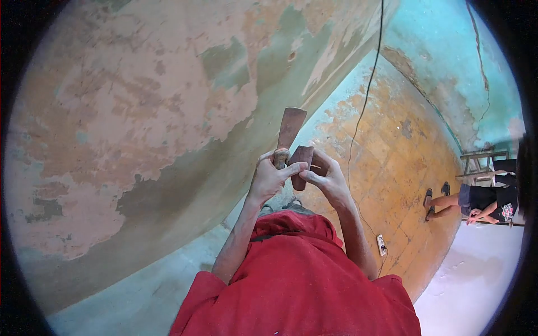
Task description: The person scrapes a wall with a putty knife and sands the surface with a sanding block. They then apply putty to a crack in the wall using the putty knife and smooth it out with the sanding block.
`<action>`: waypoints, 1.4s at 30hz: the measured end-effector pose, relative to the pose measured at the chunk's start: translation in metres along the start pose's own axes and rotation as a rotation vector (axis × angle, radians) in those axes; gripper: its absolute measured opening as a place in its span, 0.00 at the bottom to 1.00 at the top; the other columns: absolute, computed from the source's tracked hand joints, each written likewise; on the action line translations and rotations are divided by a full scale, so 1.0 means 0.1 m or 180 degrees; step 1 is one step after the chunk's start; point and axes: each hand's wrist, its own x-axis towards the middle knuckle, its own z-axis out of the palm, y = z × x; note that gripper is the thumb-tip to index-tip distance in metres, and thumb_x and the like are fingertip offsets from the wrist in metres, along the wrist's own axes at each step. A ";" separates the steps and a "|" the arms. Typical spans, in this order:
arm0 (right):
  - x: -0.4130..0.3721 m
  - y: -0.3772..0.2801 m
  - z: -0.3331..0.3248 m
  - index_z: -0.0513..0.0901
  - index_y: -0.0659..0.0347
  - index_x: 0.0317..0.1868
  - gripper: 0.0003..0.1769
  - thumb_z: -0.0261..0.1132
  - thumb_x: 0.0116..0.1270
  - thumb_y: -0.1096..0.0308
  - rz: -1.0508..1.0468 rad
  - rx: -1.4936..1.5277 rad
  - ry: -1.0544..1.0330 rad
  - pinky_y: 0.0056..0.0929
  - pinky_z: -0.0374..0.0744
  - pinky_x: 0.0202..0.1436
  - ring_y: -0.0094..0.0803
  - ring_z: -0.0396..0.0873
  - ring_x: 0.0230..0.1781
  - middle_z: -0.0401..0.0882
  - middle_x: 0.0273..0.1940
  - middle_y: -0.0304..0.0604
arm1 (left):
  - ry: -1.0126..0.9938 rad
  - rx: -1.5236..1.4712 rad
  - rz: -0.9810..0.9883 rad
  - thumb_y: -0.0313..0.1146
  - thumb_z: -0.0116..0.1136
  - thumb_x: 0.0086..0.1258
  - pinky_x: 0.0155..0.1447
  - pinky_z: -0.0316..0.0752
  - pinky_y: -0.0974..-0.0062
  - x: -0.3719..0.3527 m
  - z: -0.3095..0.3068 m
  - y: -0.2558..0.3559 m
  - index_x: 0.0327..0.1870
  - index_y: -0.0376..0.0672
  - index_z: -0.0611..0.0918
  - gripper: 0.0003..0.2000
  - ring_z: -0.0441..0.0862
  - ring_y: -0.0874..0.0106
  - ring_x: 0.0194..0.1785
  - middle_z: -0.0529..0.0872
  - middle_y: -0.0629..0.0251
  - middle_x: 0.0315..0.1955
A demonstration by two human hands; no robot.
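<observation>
In front of my red shirt, both hands are raised close together. My left hand (268,178) is closed around the wrapped handle of a scraper (291,127), whose flat, rust-brown blade points up and away from me. My left thumb also presses on a small bent reddish-brown sheet (302,165), which looks like folded sandpaper. My right hand (332,180) grips this sheet between thumb and fingers, just right of the scraper. Part of the handle is hidden by my left fingers.
A wall (185,112) with patchy, peeling paint fills the left side. A dark cable (367,95) hangs down across the view. On the tiled floor (392,168) lies a white power strip (381,245). Another person (487,203) is at far right, near a wooden ladder (475,166).
</observation>
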 end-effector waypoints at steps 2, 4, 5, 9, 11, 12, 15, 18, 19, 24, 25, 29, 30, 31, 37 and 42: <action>0.00 0.01 0.12 0.72 0.67 0.67 0.33 0.74 0.64 0.67 0.0051 0.0132 -0.0009 0.32 0.79 0.57 0.30 0.81 0.52 0.82 0.52 0.46 | 0.0021 -0.0087 -0.0027 0.36 0.78 0.60 0.25 0.64 0.83 -0.07 -0.09 0.02 0.30 0.41 0.84 0.12 0.69 0.87 0.23 0.77 0.79 0.20; -0.02 0.03 0.24 0.69 0.67 0.69 0.37 0.75 0.62 0.70 0.0219 0.0541 0.0051 0.30 0.80 0.51 0.29 0.81 0.49 0.82 0.50 0.44 | 0.0136 -0.0052 0.0082 0.34 0.76 0.61 0.27 0.66 0.83 -0.15 -0.14 0.06 0.30 0.41 0.84 0.10 0.71 0.88 0.25 0.78 0.78 0.21; -0.04 0.05 0.29 0.69 0.67 0.69 0.37 0.75 0.62 0.70 0.0235 0.0543 0.0056 0.30 0.80 0.51 0.29 0.81 0.49 0.82 0.50 0.44 | 0.0137 -0.0058 0.0066 0.34 0.76 0.61 0.27 0.66 0.83 -0.19 -0.17 0.07 0.30 0.41 0.84 0.10 0.71 0.88 0.25 0.78 0.78 0.21; -0.11 0.12 0.43 0.67 0.68 0.71 0.41 0.76 0.60 0.73 0.0425 0.0525 0.0092 0.27 0.79 0.39 0.27 0.80 0.42 0.81 0.47 0.42 | 0.0048 -0.0025 -0.0081 0.34 0.73 0.64 0.29 0.68 0.82 -0.29 -0.19 0.09 0.32 0.41 0.85 0.08 0.74 0.87 0.27 0.81 0.77 0.23; -0.16 0.15 0.46 0.66 0.69 0.71 0.41 0.76 0.59 0.74 0.0536 0.0509 0.0182 0.25 0.78 0.36 0.26 0.80 0.40 0.80 0.46 0.41 | 0.0059 -0.0030 0.0064 0.34 0.72 0.65 0.28 0.68 0.82 -0.32 -0.16 0.09 0.32 0.41 0.86 0.08 0.74 0.87 0.26 0.82 0.77 0.24; -0.17 0.14 0.48 0.67 0.69 0.72 0.41 0.76 0.59 0.74 0.0448 0.0546 0.0264 0.25 0.77 0.37 0.26 0.79 0.39 0.81 0.46 0.41 | 0.0061 -0.0035 0.0017 0.34 0.72 0.65 0.26 0.67 0.82 -0.33 -0.15 0.10 0.32 0.41 0.86 0.08 0.74 0.87 0.25 0.82 0.77 0.23; -0.12 0.15 0.42 0.67 0.68 0.73 0.41 0.74 0.60 0.74 0.0205 0.0399 0.0319 0.24 0.77 0.37 0.25 0.80 0.39 0.82 0.45 0.41 | 0.0142 -0.0051 0.0000 0.34 0.72 0.66 0.23 0.66 0.83 -0.29 -0.14 0.11 0.32 0.41 0.85 0.08 0.72 0.87 0.22 0.82 0.76 0.22; -0.06 0.12 0.23 0.69 0.66 0.73 0.39 0.72 0.62 0.74 0.0128 0.0270 0.0286 0.23 0.77 0.38 0.25 0.80 0.41 0.84 0.46 0.43 | 0.0208 -0.0197 -0.0020 0.35 0.72 0.66 0.21 0.65 0.83 -0.22 -0.10 0.08 0.34 0.41 0.85 0.09 0.71 0.87 0.20 0.80 0.76 0.21; -0.03 0.09 0.16 0.69 0.65 0.73 0.37 0.71 0.64 0.73 0.0177 0.0332 0.0250 0.23 0.77 0.38 0.25 0.80 0.41 0.84 0.47 0.45 | 0.0211 -0.0303 -0.0037 0.36 0.72 0.66 0.21 0.64 0.84 -0.20 -0.09 0.06 0.36 0.41 0.84 0.09 0.70 0.87 0.19 0.79 0.76 0.20; -0.04 -0.27 -0.14 0.73 0.65 0.71 0.30 0.66 0.69 0.72 0.0188 0.0255 0.0421 0.25 0.82 0.44 0.29 0.85 0.46 0.85 0.51 0.48 | 0.0426 -0.0195 0.0144 0.37 0.71 0.68 0.19 0.64 0.84 0.01 0.15 -0.01 0.38 0.41 0.83 0.10 0.70 0.86 0.17 0.78 0.76 0.20; -0.04 -0.30 -0.22 0.73 0.65 0.71 0.29 0.66 0.69 0.72 0.0216 0.0227 0.0346 0.25 0.82 0.44 0.29 0.85 0.46 0.85 0.51 0.48 | 0.0541 -0.0127 0.0167 0.38 0.71 0.68 0.19 0.63 0.84 0.04 0.23 0.03 0.36 0.41 0.84 0.11 0.70 0.86 0.18 0.77 0.76 0.20; -0.07 -0.33 -0.41 0.73 0.65 0.70 0.28 0.64 0.70 0.73 0.0312 0.0053 0.0117 0.24 0.83 0.43 0.28 0.85 0.44 0.85 0.51 0.47 | 0.0508 -0.0314 0.0176 0.40 0.68 0.71 0.17 0.62 0.85 0.16 0.51 0.00 0.43 0.41 0.84 0.12 0.71 0.87 0.15 0.81 0.75 0.21; -0.09 -0.33 -0.45 0.73 0.65 0.70 0.28 0.64 0.70 0.73 0.0329 0.0076 0.0118 0.24 0.83 0.43 0.28 0.85 0.44 0.85 0.51 0.47 | 0.0517 -0.0357 0.0140 0.40 0.68 0.71 0.16 0.61 0.85 0.20 0.59 0.00 0.44 0.40 0.85 0.12 0.71 0.87 0.15 0.81 0.74 0.22; -0.11 -0.33 -0.47 0.73 0.65 0.70 0.28 0.65 0.70 0.73 0.0290 0.0007 0.0114 0.24 0.83 0.42 0.27 0.85 0.43 0.85 0.50 0.46 | 0.0524 -0.0399 0.0113 0.41 0.68 0.71 0.15 0.60 0.85 0.23 0.64 0.01 0.46 0.40 0.85 0.13 0.70 0.87 0.15 0.82 0.74 0.22; -0.13 -0.17 -0.64 0.76 0.73 0.64 0.29 0.55 0.78 0.54 -0.0132 0.0945 0.0801 0.20 0.76 0.26 0.24 0.80 0.27 0.81 0.36 0.40 | 0.0946 -0.0694 0.0219 0.36 0.67 0.71 0.20 0.62 0.87 0.26 1.09 0.11 0.57 0.37 0.83 0.17 0.72 0.87 0.19 0.83 0.75 0.25; -0.03 -0.16 -0.69 0.73 0.71 0.68 0.37 0.43 0.80 0.44 -0.0354 0.1215 0.1079 0.18 0.67 0.17 0.21 0.73 0.21 0.77 0.31 0.38 | 0.1094 -0.0341 0.0532 0.35 0.64 0.73 0.20 0.63 0.86 0.28 1.37 0.03 0.59 0.37 0.81 0.17 0.73 0.86 0.19 0.87 0.70 0.32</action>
